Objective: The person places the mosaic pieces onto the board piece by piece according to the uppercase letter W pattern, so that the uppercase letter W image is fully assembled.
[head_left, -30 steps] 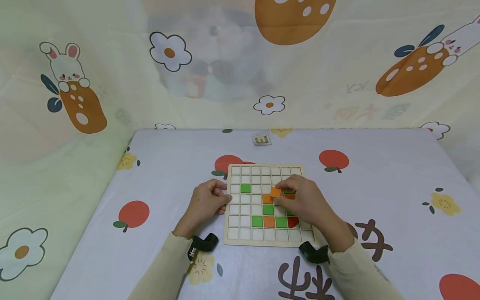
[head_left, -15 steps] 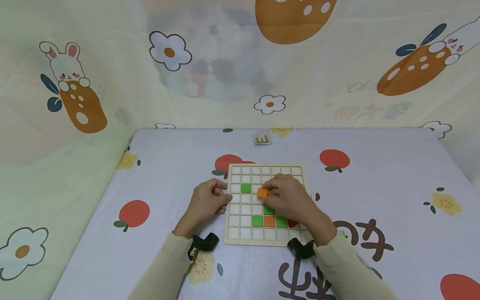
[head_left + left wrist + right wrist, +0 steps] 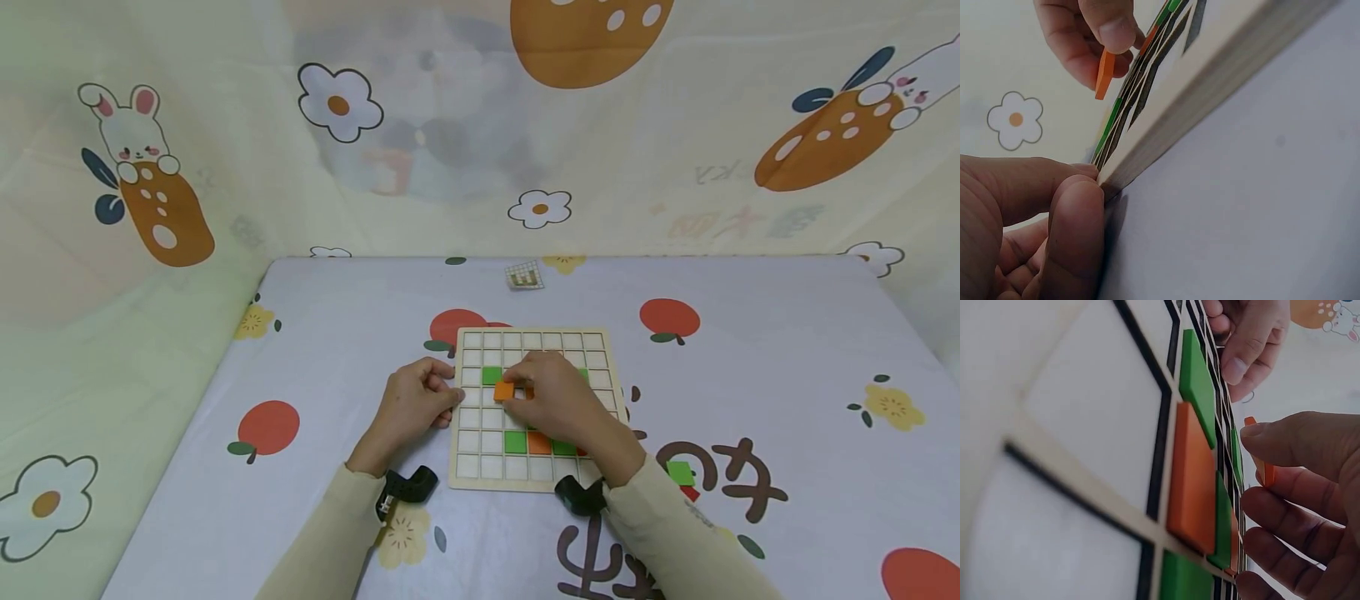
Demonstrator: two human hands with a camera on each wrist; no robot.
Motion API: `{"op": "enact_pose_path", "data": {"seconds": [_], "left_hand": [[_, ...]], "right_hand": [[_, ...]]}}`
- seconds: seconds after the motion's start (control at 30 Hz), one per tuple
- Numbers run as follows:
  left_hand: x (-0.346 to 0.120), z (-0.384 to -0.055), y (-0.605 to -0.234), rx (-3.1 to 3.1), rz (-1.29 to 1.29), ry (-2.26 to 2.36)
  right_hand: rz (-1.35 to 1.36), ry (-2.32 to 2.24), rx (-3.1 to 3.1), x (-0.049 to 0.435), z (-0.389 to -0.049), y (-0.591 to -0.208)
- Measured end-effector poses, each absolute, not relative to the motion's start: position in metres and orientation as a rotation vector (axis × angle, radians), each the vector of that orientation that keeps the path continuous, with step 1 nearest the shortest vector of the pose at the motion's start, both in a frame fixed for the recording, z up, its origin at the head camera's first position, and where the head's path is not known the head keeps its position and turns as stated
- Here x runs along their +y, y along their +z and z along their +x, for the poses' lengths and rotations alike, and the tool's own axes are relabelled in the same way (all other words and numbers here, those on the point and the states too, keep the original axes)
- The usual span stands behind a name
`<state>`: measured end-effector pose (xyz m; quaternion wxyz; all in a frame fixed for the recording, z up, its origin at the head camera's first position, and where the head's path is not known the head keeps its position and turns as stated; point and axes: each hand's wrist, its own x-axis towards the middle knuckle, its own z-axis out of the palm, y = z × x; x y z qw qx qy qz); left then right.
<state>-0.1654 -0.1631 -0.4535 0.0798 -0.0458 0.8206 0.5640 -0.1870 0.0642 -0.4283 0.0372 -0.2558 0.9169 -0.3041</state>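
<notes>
A light wooden grid board (image 3: 472, 468) with white cells lies on the table. My right hand (image 3: 561, 402) pinches an orange square tile (image 3: 504, 391) between thumb and fingertips. In the left wrist view that orange tile (image 3: 1105, 75) tilts just above the cells. At the board's left edge, my left hand (image 3: 412, 404) holds the rim between thumb and index finger. Set in the grid are a green tile (image 3: 492, 375) near the held one, another green tile (image 3: 515, 442) and an orange tile (image 3: 538, 442) in a lower row. My right hand hides several other tiles.
A loose green tile (image 3: 681, 473) and a red piece (image 3: 690, 493) lie on the table beyond the board's right side, partly behind the right sleeve. A small gridded card (image 3: 523, 276) rests near the back edge. A patterned cloth wall (image 3: 450, 167) rises behind.
My right hand has moved left across the board, carrying the orange tile toward the green one. The loose green and red pieces at right came into sight. My left hand stays put.
</notes>
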Motion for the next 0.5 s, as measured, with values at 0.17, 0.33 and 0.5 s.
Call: {"op": "enact_pose_path", "data": {"seconds": [0.17,0.33,0.5], "left_hand": [[-0.1629,-0.165,-0.4529,2.46,-0.138,1.673],[-0.163,-0.165,-0.4528,2.461,-0.137,1.669],[-0.1634,-0.165,-0.4531,2.459,-0.133,1.672]], "right_hand": [[-0.788,-0.911,2.823,0.0597,-0.186,-0.4282],[-0.801,-0.897,2.812,0.0567,-0.186,-0.4294],[-0.823,-0.88,2.813,0.0552,-0.1861,-0.4298]]}}
